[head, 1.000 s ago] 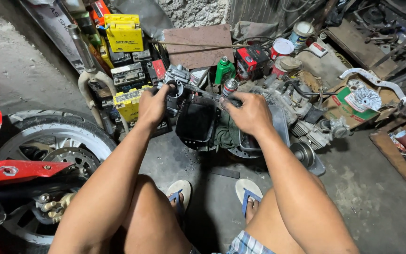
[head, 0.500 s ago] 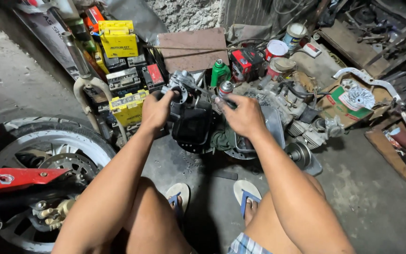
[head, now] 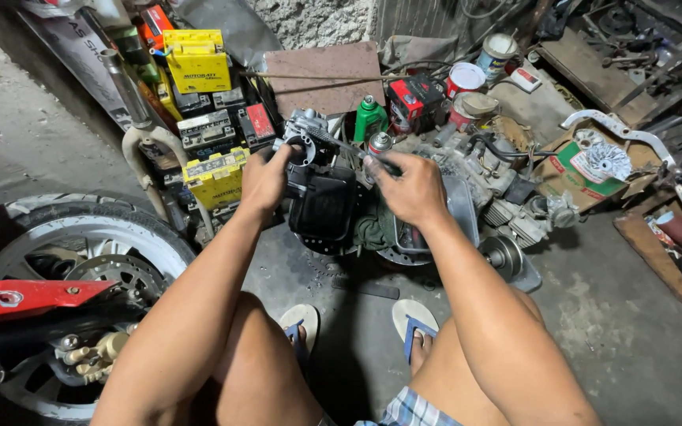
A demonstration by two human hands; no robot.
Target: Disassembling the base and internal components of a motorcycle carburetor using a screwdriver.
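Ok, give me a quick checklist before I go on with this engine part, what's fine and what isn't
1. Left hand grips the grey carburettor: ok.
2. Right hand rests on the engine: ok.
3. Tool in the right hand: cannot tell, fingers hide it.
4. Both feet flat in sandals, off the parts: ok.
5. Floor clutter: not ok, batteries and cans crowd the engine.
6. Wheel close by the left arm: not ok.

Landmark: engine (head: 404, 197) on floor.
- Left of engine: stacked batteries (head: 207, 118), fork tube (head: 132, 102) block; tight.
- Behind: green bottle (head: 370, 118), cans (head: 465, 79), brick (head: 325, 75) crowd it.
- Right: cardboard box (head: 586, 170), bracket (head: 617, 130) near.
- Front: bare floor (head: 593, 315) beside sandals (head: 416, 319), free passage.
- Far left front: wheel (head: 73, 260) blocks.
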